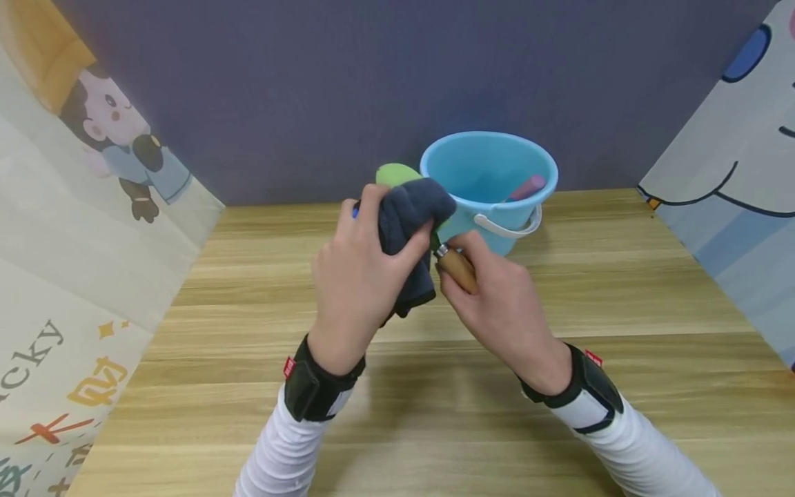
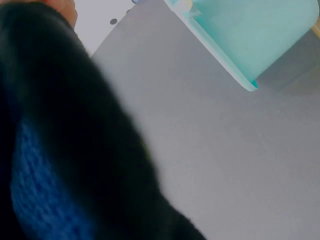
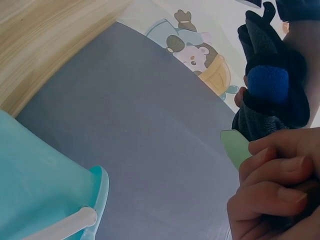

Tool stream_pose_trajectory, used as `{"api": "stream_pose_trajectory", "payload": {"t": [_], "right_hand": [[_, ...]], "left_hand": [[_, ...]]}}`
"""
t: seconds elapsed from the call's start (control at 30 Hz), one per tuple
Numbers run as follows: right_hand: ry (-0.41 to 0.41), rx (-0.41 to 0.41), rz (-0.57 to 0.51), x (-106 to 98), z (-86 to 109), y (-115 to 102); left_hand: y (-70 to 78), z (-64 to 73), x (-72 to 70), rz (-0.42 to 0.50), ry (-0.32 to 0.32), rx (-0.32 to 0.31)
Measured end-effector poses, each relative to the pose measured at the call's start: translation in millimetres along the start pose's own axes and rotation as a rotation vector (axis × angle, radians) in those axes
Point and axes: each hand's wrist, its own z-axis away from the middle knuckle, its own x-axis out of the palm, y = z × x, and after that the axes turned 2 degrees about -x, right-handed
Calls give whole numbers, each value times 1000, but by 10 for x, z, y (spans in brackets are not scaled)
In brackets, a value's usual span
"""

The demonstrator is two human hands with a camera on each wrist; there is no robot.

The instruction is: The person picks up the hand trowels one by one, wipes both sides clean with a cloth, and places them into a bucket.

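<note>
In the head view, my right hand (image 1: 506,304) grips the wooden handle (image 1: 458,269) of a small garden trowel. Its green blade (image 1: 396,174) shows above a folded dark grey cloth (image 1: 410,214), which covers most of it. My left hand (image 1: 357,276) holds that cloth around the blade, thumb toward the handle. The right wrist view shows curled right fingers (image 3: 272,187) beside the green blade and the cloth with a blue patch (image 3: 269,84). Close to the left wrist camera, the dark cloth (image 2: 90,135) is blurred and fills the left side.
Just behind the hands stands a light blue bucket (image 1: 435,155) with a white handle (image 1: 506,228). A pinkish-purple stick-like end (image 1: 526,188) leans inside it. The wooden tabletop (image 1: 248,310) meets a dark wall (image 1: 279,103), with patterned panels at both sides.
</note>
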Motion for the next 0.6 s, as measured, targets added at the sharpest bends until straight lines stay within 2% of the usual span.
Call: {"api": "stream_pose_trajectory", "payload": {"t": [0.27,0.6], "right_hand": [[-14,-7,16,2,0,-14],[-8,-38,6,13,1,-18]], "left_hand": [[-43,-34,-11,8,20,-14],[-108,-96,-39,10,31,-66]]}}
